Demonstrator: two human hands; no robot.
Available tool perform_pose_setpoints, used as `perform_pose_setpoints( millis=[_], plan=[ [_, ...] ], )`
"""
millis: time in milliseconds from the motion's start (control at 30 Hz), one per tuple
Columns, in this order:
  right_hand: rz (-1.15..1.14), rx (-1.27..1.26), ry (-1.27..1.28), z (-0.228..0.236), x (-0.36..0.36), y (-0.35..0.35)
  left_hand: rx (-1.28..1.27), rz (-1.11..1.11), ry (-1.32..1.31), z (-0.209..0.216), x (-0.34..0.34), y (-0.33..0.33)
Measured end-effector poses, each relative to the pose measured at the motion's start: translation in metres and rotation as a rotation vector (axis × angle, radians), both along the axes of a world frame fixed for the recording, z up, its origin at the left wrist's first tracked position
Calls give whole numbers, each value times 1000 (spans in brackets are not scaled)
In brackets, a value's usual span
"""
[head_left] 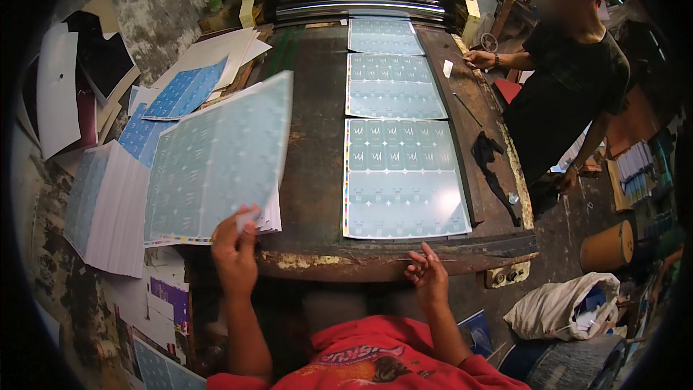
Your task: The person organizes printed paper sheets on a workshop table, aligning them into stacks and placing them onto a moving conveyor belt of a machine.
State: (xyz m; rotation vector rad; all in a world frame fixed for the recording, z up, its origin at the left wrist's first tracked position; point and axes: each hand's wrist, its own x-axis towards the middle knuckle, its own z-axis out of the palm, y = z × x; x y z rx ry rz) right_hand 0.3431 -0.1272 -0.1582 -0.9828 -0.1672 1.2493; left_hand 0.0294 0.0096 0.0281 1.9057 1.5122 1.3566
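My left hand [235, 254] pinches the near corner of a pale green printed sheet [216, 152]. That sheet is raised and tilted, its far right corner blurred, above a stack of paper [270, 218] at the table's left side. My right hand [429, 274] is just off the table's front edge, holding nothing, with the fingers apart and partly bent. Beyond it lies a printed sheet [404, 180] in the same pale green. Two more, a middle sheet [393, 87] and a far sheet [382, 35], run in line with it toward the rollers [361, 11].
Left of the table is a thick stack of blue-printed sheets [108, 209]; blue sheets [186, 90] lie farther back. A black cloth [486, 155] and thin rod [468, 109] rest on the table's right side. A co-worker [570, 79] stands there, one hand by the edge. A white sack [563, 307] sits at lower right.
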Motion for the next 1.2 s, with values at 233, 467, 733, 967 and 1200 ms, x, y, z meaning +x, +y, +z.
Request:
perform_pose_setpoints(
  millis=[233, 467, 733, 967, 1200],
  plan=[
    [272, 223, 15, 62, -7, 16, -148, -656, 295, 7, 15, -32],
    [312, -43, 97, 17, -5, -2, -10, -658, 396, -7, 21, -37],
    [375, -223, -64, -17, -21, -75, 142, 19, 584, -25, -18, 16],
    [368, -389, 80, -9, -33, -107, 189, 79, 475, -42, -25, 18],
    [282, -230, 15, -10, -26, -81, 177, 128, 304, -38, -17, 23]
  ],
)
